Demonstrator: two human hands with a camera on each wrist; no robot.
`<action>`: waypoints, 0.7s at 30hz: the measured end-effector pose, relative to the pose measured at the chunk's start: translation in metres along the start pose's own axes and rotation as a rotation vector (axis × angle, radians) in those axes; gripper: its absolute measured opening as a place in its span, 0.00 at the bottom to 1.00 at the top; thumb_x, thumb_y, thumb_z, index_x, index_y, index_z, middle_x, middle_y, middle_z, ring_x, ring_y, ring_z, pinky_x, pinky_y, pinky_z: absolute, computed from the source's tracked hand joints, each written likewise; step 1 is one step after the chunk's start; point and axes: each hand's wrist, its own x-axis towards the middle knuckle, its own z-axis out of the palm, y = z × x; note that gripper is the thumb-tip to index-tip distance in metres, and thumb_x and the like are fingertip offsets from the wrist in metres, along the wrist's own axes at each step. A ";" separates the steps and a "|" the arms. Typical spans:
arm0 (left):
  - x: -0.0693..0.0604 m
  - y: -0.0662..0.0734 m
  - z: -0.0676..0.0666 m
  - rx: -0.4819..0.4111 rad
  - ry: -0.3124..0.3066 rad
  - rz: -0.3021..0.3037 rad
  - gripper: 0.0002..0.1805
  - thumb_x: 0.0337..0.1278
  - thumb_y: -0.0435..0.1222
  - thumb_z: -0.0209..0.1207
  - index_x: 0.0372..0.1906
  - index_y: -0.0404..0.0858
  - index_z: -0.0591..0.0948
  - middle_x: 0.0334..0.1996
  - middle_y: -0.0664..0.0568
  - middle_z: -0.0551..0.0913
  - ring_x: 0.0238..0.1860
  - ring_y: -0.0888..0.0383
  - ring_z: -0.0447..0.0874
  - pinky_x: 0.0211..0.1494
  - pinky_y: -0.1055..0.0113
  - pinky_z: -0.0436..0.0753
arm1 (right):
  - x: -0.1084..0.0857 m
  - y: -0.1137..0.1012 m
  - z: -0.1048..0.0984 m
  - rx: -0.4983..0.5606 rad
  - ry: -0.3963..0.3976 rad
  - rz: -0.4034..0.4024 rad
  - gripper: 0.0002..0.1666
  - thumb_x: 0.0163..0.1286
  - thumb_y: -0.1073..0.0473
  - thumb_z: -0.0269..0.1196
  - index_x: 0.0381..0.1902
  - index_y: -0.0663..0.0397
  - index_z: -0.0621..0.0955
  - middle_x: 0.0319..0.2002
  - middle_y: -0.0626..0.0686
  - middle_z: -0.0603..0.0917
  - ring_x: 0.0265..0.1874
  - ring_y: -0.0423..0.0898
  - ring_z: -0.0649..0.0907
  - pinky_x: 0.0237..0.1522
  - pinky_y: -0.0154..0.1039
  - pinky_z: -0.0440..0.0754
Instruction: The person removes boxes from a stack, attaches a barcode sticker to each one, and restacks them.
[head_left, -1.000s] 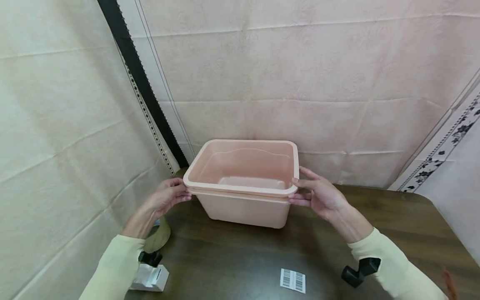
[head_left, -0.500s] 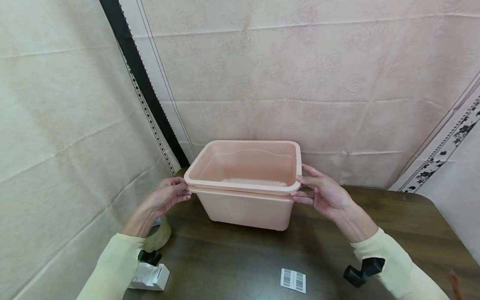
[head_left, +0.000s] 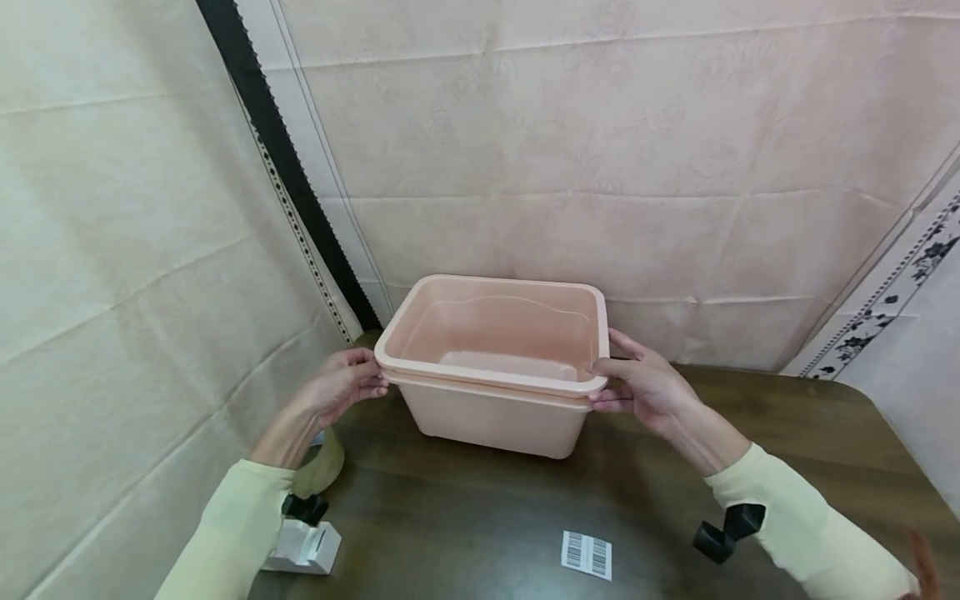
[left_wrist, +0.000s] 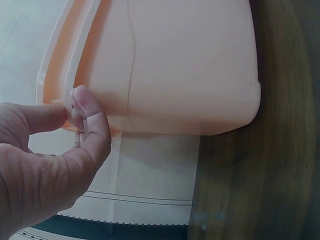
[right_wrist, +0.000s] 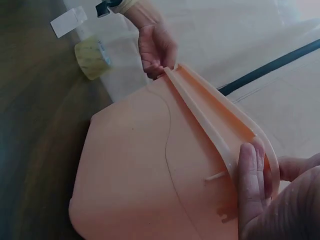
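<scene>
A pink plastic bin [head_left: 487, 421] stands on the table by the back cloth. Two rims run one above the other, like a second bin [head_left: 510, 325] nested inside it. At the left end, my left hand [head_left: 345, 387] pinches the lower rim between thumb and fingers, as the left wrist view shows. My right hand [head_left: 651, 390] grips the right end, thumb over the top rim and fingers beneath the lower one. In the right wrist view a gap separates both rims [right_wrist: 220, 117]. No object shows in the visible part of the upper bin.
Beside my left wrist sits a roll of tape [head_left: 324, 467], partly covered by the arm. Nearer lies a white box [head_left: 313, 550]. A barcode label [head_left: 587, 556] lies on the brown table [head_left: 450, 508]. Cloth walls [head_left: 637, 167] close off the back and sides.
The bins and my right hand have shifted slightly to the right. My left hand has moved a little the same way, and both hands keep their hold on the rims.
</scene>
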 end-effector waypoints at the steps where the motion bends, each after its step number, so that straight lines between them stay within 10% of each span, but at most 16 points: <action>1: 0.000 0.000 0.000 0.007 -0.005 0.002 0.06 0.82 0.30 0.48 0.52 0.31 0.72 0.33 0.53 0.83 0.34 0.62 0.86 0.44 0.71 0.89 | 0.001 0.001 0.000 0.003 -0.005 0.000 0.57 0.73 0.64 0.66 0.87 0.35 0.46 0.37 0.51 0.87 0.22 0.42 0.88 0.35 0.39 0.92; 21: 0.000 -0.001 -0.003 0.066 -0.019 -0.059 0.17 0.83 0.31 0.44 0.64 0.22 0.67 0.36 0.51 0.82 0.36 0.61 0.86 0.45 0.71 0.89 | 0.009 0.009 -0.007 0.122 -0.113 0.001 0.54 0.77 0.69 0.57 0.87 0.31 0.43 0.32 0.49 0.89 0.21 0.43 0.90 0.31 0.38 0.91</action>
